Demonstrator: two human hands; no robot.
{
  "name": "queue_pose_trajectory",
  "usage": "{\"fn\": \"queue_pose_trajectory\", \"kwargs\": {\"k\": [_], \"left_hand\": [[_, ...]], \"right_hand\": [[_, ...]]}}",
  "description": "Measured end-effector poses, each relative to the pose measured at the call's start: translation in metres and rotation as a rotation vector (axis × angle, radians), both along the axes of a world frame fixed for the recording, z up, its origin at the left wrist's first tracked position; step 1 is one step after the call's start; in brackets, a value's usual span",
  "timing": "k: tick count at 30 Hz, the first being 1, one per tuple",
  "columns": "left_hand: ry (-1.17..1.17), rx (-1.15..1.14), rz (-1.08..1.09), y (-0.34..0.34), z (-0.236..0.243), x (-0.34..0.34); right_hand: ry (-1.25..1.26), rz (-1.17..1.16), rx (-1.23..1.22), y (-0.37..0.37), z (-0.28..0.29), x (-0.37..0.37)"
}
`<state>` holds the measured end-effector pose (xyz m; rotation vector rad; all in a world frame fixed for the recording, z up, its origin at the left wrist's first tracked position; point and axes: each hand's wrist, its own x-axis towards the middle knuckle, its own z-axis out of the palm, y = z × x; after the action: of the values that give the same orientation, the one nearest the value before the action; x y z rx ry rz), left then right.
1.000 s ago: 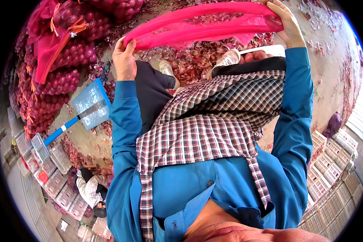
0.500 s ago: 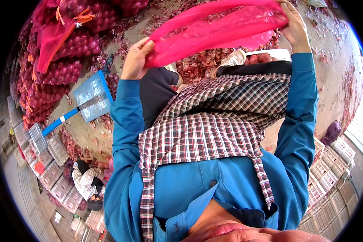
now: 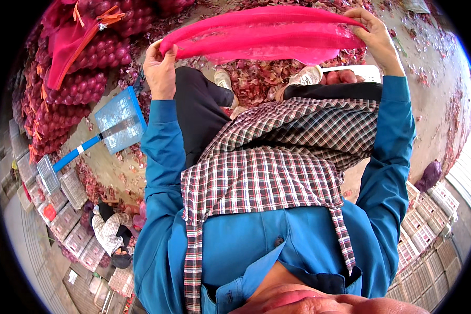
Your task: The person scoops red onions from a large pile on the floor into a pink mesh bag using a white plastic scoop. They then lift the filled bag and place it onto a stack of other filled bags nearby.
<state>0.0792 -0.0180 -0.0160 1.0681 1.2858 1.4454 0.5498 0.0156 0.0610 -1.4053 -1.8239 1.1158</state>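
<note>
Holds a pink mesh bag stretched wide in the air, out in front of the bent legs, with an end at each side. Clamps the left end in the left grip, thumb and fingers together on the gathered edge. Pinches the right end in the right grip, with fingers bent over the fabric (cannot tell how far into the folds). Lets the mesh sag slightly between, in one long band above a heap of loose onion skins on the floor.

Wears a checked apron over a blue shirt, with pale shoes set apart among the skins. Has, beside the right shoe, a white container with red onions in it, partly hidden by the leg.

Note stacked mesh sacks of red onions at upper left, and below, a blue-framed plate on a blue pole. See, well apart at lower left, another person near pale crates; at right, a purple sack beside more crates
</note>
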Motion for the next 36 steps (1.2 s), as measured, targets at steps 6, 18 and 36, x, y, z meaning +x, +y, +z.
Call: {"fn": "queue_pose_trajectory", "kwargs": {"k": [6, 18, 36], "left_hand": [[-0.665, -0.106, 0.056, 0.002, -0.011, -0.008], [-0.705, -0.082, -0.341, -0.004, 0.031, 0.013], [-0.710, 0.007, -0.179, -0.016, 0.019, 0.024]], "right_hand": [[-0.219, 0.069, 0.287, 0.006, -0.017, -0.013], [0.033, -0.268, 0.206, 0.005, 0.007, -0.020], [0.103, -0.095, -0.305, -0.026, 0.025, -0.001]]}}
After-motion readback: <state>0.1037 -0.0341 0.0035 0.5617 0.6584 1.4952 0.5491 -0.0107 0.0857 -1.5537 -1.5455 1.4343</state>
